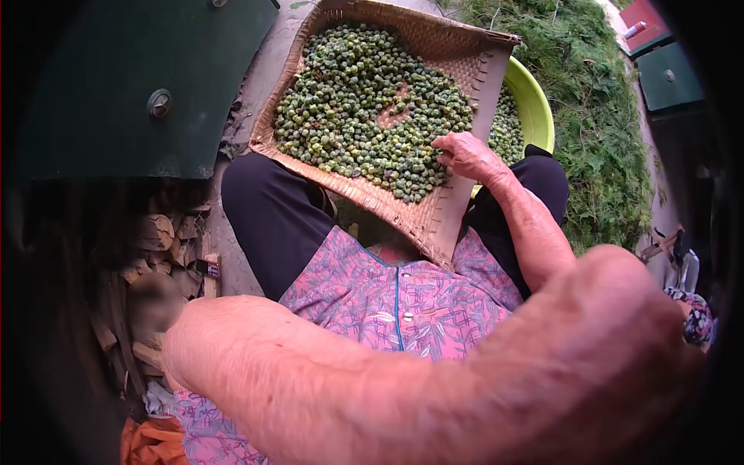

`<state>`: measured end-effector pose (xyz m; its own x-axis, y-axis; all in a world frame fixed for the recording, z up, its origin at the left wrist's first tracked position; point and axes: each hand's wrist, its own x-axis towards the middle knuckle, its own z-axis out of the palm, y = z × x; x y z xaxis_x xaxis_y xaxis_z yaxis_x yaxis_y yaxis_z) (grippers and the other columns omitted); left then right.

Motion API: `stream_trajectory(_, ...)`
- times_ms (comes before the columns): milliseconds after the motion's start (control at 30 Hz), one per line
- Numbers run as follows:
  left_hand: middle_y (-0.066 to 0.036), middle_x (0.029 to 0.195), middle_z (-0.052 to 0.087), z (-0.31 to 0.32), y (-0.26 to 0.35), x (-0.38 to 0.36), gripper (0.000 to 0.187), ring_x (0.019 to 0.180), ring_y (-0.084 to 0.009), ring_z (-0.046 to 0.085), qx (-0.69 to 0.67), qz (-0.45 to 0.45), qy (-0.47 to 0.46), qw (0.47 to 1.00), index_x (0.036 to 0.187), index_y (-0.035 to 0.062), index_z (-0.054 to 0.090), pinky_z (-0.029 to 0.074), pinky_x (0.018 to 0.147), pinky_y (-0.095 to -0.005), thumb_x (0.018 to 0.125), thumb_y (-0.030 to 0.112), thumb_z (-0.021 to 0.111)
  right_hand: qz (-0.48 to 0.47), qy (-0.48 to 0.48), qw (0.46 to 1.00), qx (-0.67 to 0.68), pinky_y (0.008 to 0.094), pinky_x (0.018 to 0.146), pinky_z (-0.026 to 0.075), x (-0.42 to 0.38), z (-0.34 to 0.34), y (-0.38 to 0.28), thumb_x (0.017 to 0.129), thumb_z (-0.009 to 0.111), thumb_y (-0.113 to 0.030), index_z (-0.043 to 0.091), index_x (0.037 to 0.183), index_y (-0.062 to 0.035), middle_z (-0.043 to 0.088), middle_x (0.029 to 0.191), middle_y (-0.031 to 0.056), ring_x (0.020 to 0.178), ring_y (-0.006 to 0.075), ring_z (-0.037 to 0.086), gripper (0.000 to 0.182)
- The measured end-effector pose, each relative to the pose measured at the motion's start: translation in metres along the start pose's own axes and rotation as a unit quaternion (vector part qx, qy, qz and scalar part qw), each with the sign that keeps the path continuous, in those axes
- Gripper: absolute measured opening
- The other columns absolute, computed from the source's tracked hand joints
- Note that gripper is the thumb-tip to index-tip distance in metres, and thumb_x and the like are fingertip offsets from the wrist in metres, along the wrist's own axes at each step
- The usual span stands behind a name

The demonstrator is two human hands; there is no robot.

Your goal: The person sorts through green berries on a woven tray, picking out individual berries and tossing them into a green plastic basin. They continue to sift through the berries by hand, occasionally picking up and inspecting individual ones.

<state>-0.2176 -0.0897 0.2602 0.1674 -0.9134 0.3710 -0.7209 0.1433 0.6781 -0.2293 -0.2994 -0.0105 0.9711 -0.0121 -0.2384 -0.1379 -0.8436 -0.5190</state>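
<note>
A woven tray (457, 54) rests tilted across my knees, with many small round green fruits (349, 101) spread over it. My right hand (469, 155) is at the tray's right side, fingers curled and pinched together at the edge of the fruits. Whatever sits between its fingertips is too small to make out. Across the foreground lies my left forearm, and my left hand (612, 325) is raised close to the camera at the right, blurred, its fingers hidden. Behind the tray's right edge stands a lime-green basin (535, 108) holding more green fruits.
Cut green plants (589, 147) cover the ground on the right. A dark green metal panel (116, 85) with a round knob stands at the left, above stacked firewood (159, 240). An orange cloth or bag (155, 442) lies at lower left.
</note>
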Motion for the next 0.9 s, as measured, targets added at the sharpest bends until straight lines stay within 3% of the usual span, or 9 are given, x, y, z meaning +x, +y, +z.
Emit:
stream_trajectory(100, -0.013, 0.06, 0.055, 0.012, 0.001, -0.008, 0.019, 0.059, -0.0262, 0.059, -0.019, -0.019, 0.01, 1.0, 0.066, 0.0005, 0.055, 0.05, 0.053, -0.0424, 0.074, 0.018, 0.06, 0.003, -0.034, 0.999, -0.04, 0.0407, 0.074, 0.049, 0.002, -0.006, -0.004, 0.078, 0.066, -0.012, 0.061, 0.107, -0.0031, 0.064, 0.088, 0.0188, 0.084, 0.0341, 0.062, 0.031)
stream_trajectory(300, -0.013, 0.061, 0.055, 0.015, -0.003, -0.006, 0.019, 0.06, -0.0257, 0.059, -0.006, 0.0, 0.016, 1.0, 0.067, 0.0006, 0.055, 0.05, 0.054, -0.0423, 0.073, 0.018, 0.06, -0.017, -0.001, 1.0, -0.002, 0.0402, 0.074, 0.049, 0.003, -0.002, 0.002, 0.078, 0.066, -0.011, 0.062, 0.107, -0.0013, 0.064, 0.089, 0.02, 0.085, 0.0342, 0.062, 0.031)
stream_trajectory(533, -0.012, 0.061, 0.055, 0.003, -0.013, 0.003, 0.019, 0.06, -0.0253, 0.058, 0.055, 0.038, 0.047, 0.997, 0.067, 0.0007, 0.055, 0.049, 0.054, -0.0423, 0.073, 0.018, 0.059, 0.026, -0.036, 0.999, -0.019, 0.0418, 0.08, 0.048, 0.001, -0.006, -0.004, 0.08, 0.064, -0.013, 0.061, 0.106, -0.0017, 0.063, 0.094, 0.0196, 0.093, 0.0357, 0.06, 0.029)
stream_trajectory(633, -0.012, 0.062, 0.055, 0.0, -0.013, 0.001, 0.019, 0.06, -0.0251, 0.058, 0.069, 0.042, 0.052, 0.995, 0.067, 0.0007, 0.055, 0.049, 0.054, -0.0423, 0.072, 0.018, 0.059, 0.008, -0.026, 1.0, -0.009, 0.0406, 0.076, 0.049, 0.001, -0.004, -0.002, 0.08, 0.065, -0.013, 0.06, 0.107, -0.0018, 0.064, 0.089, 0.0186, 0.087, 0.0351, 0.061, 0.029)
stream_trajectory(700, -0.012, 0.062, 0.055, 0.002, -0.012, -0.001, 0.019, 0.061, -0.0249, 0.058, 0.066, 0.043, 0.052, 0.995, 0.067, 0.0007, 0.055, 0.049, 0.054, -0.0423, 0.072, 0.018, 0.059, 0.01, -0.025, 1.0, -0.001, 0.0458, 0.076, 0.048, 0.002, -0.004, -0.001, 0.079, 0.064, -0.018, 0.062, 0.1, -0.0048, 0.062, 0.085, 0.0204, 0.088, 0.0372, 0.06, 0.025)
stream_trajectory(900, -0.011, 0.062, 0.055, 0.001, -0.012, -0.002, 0.019, 0.061, -0.0245, 0.058, 0.083, 0.06, 0.057, 0.993, 0.068, 0.0008, 0.055, 0.049, 0.055, -0.0423, 0.072, 0.018, 0.059, 0.001, -0.014, 1.0, 0.002, 0.0457, 0.077, 0.048, 0.002, -0.005, -0.002, 0.079, 0.064, -0.018, 0.062, 0.101, -0.005, 0.063, 0.088, 0.0202, 0.09, 0.0377, 0.059, 0.025)
